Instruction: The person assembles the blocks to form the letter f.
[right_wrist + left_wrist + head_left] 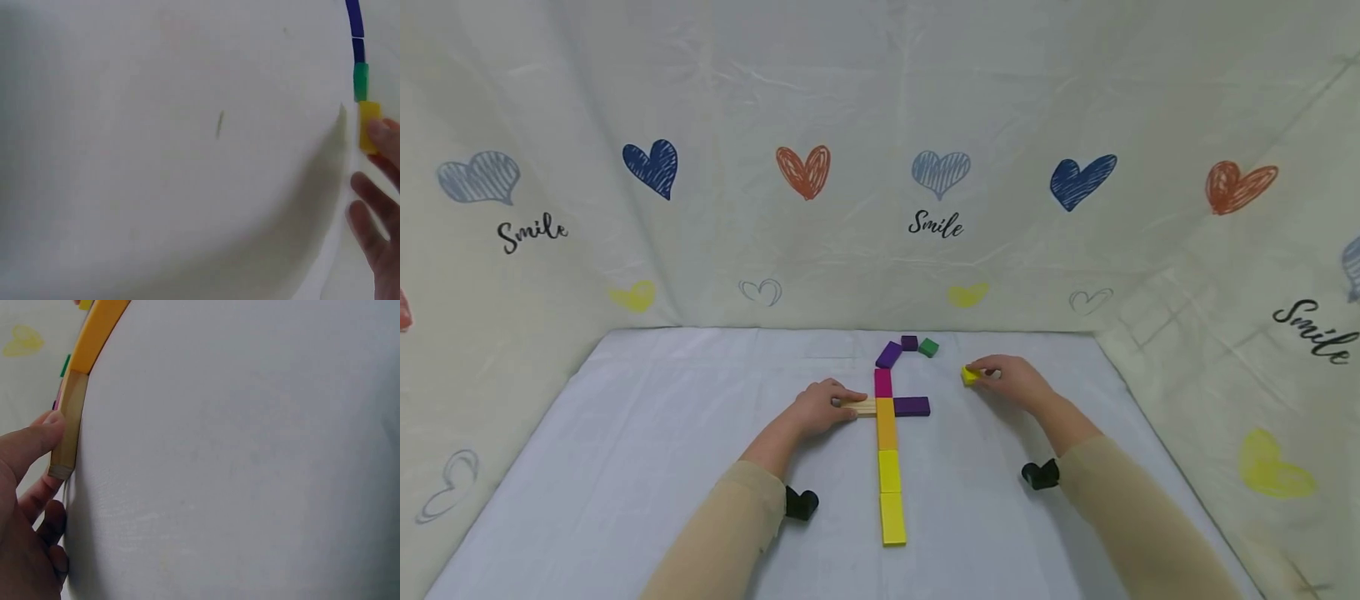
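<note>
My left hand (817, 408) pinches the outer end of a plain wooden block (866, 407) between thumb and fingers. That block's inner end meets an orange block (886, 423) in a column of blocks. To the right of the column, my right hand (1017, 382) pinches a small yellow block (369, 128) between thumb and fingertips. A green block (928, 347) lies left of and beyond the yellow one. In the right wrist view, the other fingers (374, 194) of the right hand are spread apart from the block.
Two yellow blocks (890, 472) continue the column toward me. A pink block (883, 382) lies beyond the orange one, then a tilted purple block (889, 355) and a small dark purple block (910, 342). Another purple block (913, 407) points right. A heart-printed sheet (865, 250) hangs behind.
</note>
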The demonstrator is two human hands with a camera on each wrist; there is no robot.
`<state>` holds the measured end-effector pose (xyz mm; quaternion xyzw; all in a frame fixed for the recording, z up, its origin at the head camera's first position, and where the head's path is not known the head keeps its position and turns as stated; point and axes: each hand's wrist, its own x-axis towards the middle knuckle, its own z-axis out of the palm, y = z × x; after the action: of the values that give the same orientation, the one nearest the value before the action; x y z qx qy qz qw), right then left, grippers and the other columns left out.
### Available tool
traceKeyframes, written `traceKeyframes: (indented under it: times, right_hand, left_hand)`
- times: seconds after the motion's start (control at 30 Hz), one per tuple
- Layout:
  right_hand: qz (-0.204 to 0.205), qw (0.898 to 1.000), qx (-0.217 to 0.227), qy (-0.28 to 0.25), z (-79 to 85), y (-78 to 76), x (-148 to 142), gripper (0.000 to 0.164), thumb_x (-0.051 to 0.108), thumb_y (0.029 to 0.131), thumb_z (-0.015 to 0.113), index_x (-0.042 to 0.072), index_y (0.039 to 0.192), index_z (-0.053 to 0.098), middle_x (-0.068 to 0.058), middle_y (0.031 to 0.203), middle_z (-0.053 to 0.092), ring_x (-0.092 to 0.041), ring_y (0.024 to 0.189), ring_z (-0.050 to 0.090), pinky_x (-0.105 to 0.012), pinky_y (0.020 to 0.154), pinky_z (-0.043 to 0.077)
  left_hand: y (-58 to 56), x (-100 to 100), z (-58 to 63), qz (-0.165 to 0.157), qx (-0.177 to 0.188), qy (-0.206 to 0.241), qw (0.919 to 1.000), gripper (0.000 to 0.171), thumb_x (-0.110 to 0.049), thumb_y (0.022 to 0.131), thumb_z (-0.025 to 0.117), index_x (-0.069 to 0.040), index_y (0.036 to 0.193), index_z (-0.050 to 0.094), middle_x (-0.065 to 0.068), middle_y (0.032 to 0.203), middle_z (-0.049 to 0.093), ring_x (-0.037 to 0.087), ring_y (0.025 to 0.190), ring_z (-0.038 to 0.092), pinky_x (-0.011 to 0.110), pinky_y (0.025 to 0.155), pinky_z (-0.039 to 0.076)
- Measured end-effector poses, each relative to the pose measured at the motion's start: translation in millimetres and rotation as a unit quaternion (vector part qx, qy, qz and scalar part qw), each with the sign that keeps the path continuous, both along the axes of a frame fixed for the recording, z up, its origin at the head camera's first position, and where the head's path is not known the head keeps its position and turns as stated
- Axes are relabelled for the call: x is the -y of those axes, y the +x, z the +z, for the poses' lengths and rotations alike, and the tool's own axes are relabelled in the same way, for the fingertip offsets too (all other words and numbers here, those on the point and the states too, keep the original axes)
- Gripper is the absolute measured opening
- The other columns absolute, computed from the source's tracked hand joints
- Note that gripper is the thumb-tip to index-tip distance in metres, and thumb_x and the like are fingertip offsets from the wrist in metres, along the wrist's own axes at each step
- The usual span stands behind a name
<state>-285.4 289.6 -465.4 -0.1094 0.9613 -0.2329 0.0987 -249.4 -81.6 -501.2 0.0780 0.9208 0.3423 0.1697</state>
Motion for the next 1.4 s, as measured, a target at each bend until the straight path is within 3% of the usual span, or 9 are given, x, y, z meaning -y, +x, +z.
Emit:
traceKeyframes:
  times: [0.47,0.87,1.4]
  right_hand:
    - [-0.012,1.0,-0.021,0.0,-9.3,-17.9,44,0.032,0.022,0.097,0.064,0.016,0.128,0.068,-0.01,0.129,0.064,-0.029,0.108,0.058,-0.049,0.099,0.045]
    - [-0.037,0.999,-0.018,-0.008,-12.2,-21.1,52,0.032,0.025,0.096,0.067,0.016,0.127,0.069,-0.01,0.129,0.063,-0.028,0.104,0.057,-0.046,0.096,0.047]
    - [-0.028,0.999,-0.032,0.0,-14.2,-25.6,53,0.034,0.025,0.095,0.068,0.016,0.128,0.069,-0.008,0.125,0.065,-0.025,0.094,0.055,-0.04,0.085,0.048]
  left_hand:
    - [6.1,-7,4.1,0.009,-0.02,-0.023,0.9995,0.03,-0.033,0.093,0.07,-0.042,0.121,0.071,0.002,0.128,0.057,0.03,0.122,0.047,0.054,0.101,0.042]
    - [10.1,-8,4.3,-0.001,-0.046,-0.051,0.9977,0.033,-0.033,0.094,0.068,-0.04,0.126,0.068,0.003,0.13,0.057,0.029,0.118,0.047,0.05,0.098,0.045]
    - [13.2,-8,4.4,-0.009,-0.067,-0.058,0.996,0.035,-0.033,0.095,0.067,-0.04,0.129,0.066,0.003,0.125,0.058,0.026,0.11,0.048,0.043,0.091,0.044]
